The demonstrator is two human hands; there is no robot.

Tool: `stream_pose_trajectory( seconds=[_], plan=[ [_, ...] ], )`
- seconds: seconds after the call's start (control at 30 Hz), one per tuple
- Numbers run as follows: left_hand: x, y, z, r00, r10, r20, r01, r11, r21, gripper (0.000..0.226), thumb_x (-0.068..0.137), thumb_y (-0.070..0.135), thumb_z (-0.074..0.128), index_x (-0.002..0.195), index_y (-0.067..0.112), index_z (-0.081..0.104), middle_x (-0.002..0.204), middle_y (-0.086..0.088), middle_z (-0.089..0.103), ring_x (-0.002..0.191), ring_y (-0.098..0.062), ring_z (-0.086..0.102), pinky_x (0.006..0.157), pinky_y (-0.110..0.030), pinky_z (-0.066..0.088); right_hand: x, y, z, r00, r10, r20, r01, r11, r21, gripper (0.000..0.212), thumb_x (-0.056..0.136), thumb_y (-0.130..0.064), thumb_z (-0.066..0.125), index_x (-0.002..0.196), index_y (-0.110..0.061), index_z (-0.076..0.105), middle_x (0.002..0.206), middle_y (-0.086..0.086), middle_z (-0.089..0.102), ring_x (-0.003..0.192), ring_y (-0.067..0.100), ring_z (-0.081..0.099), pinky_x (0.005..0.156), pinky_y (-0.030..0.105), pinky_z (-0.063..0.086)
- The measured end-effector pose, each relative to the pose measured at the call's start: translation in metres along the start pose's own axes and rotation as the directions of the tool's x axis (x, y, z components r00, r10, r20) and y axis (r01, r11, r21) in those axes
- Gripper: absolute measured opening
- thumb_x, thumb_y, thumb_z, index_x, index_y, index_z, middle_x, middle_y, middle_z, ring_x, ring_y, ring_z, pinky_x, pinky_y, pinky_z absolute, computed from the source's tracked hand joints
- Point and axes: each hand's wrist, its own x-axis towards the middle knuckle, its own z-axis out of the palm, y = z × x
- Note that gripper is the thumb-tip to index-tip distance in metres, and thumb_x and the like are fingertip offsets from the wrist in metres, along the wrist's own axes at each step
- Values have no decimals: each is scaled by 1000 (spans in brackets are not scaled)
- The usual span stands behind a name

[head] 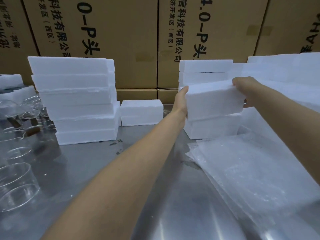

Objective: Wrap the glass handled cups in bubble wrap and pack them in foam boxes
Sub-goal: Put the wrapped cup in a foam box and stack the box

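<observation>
Holding one foam box point(213, 101) between both hands, the person has it raised just above another box of the right-hand stack point(206, 73). The left hand point(182, 101) lies flat against the box's left end with fingers straight. The right hand point(242, 89) grips the right end, fingers curled over the top edge and thumb beneath.

Progress, judged from the layout: the task appears to be at an early stage of a cycle.
- No cup is wrapped in view, and no cup sits in an open box.
- The held box is closed; whether it is full or empty cannot be told.
- Wrapping and packing remain for the cups on the bench.

Location of task items:
- Glass cups point(15, 181) stand at the near left and far left of the bench point(107, 170), well apart from the held box.
- Bubble wrap sheets point(251, 172) lie in a loose pile at the near right, just below the right-hand stack.

Surroundings:
- A tall stack of foam boxes point(78, 101) stands at centre left.
- A single foam box point(142, 112) sits between the two stacks.
- Further foam pieces fill the far right.
- Printed cartons point(121, 32) form the far wall.

Obstructions: the tall stack separates the cups from the right-hand stack; the central bench area between cups and wrap appears usable for wrapping.
</observation>
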Motion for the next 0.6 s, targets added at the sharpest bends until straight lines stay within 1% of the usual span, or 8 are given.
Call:
stream_pose_trajectory(
  seconds=[0.1, 0.17, 0.23, 0.27, 0.3, 0.4, 0.5, 0.6],
  plan=[
    [13, -6, 1, 1000, -4, 8, 4, 1000, 0, 30, 100, 36, 39, 84, 18, 56, 44, 11, 54, 29, -1, 46, 31, -9, 30, 6, 2, 3, 998, -55, -30, 52, 992, -114, 15, 94, -14, 39, 83, -10, 47, 100, 10, 46, 97, 26, 48, 77, 34, 45],
    [15, -8, 3, 999, -14, 42, 15, 1000, -27, 37, 100, 38, 40, 99, 11, 64, 64, 9, 64, 44, 0, 58, 42, -9, 42, 8, 7, 6, 989, -122, -79, 94, 952, -292, 18, 92, -13, 43, 75, -8, 41, 81, 9, 46, 88, 28, 45, 68, 33, 38],
    [13, -8, 6, 996, -62, 57, 63, 998, -27, 53, 95, 48, 43, 134, 14, 54, 121, 2, 65, 107, -9, 64, 93, -23, 50, 7, 11, 10, 952, -273, -139, 183, 870, -457, 9, 89, -11, 44, 81, -10, 45, 76, 8, 43, 87, 33, 44, 65, 33, 36],
    [12, -10, 7, 994, -96, 56, 97, 995, -3, 61, 91, 54, 45, 142, 19, 46, 143, -2, 50, 129, -21, 50, 110, -38, 38, 6, 12, 13, 916, -376, -141, 252, 812, -526, 9, 89, -10, 44, 86, -12, 53, 83, 10, 48, 93, 35, 44, 66, 35, 38],
    [10, -11, 8, 991, -124, 51, 123, 992, 8, 68, 87, 59, 48, 144, 21, 43, 150, -5, 40, 136, -28, 40, 114, -46, 30, 4, 13, 14, 867, -479, -138, 321, 748, -581, 17, 90, -9, 45, 94, -13, 60, 95, 13, 54, 103, 37, 44, 71, 38, 41],
    [5, -21, 7, 991, -130, 28, 131, 991, -29, 76, 83, 59, 52, 143, 15, 42, 149, -8, 40, 133, -32, 42, 112, -49, 33, -5, 13, 17, 743, -666, -61, 494, 608, -622, 27, 92, -12, 44, 105, -15, 68, 108, 11, 64, 107, 31, 49, 79, 38, 42],
    [4, -41, -2, 998, -68, -8, 67, 997, -22, 61, 89, 46, 54, 139, 11, 44, 144, -7, 44, 127, -23, 47, 103, -34, 37, -15, 18, 20, 717, -697, 29, 509, 495, -704, 43, 96, -47, 35, 106, -17, 64, 102, 8, 68, 95, 32, 57, 79, 37, 37],
    [2, -63, -10, 998, -67, 10, 64, 979, 195, 60, 91, 39, 57, 143, 15, 39, 148, -6, 30, 132, -21, 36, 94, -28, 28, -22, 29, 22, 702, -708, 82, 478, 381, -791, 69, 87, -72, 22, 116, -22, 59, 107, 9, 65, 99, 35, 57, 86, 43, 36]
  ],
)
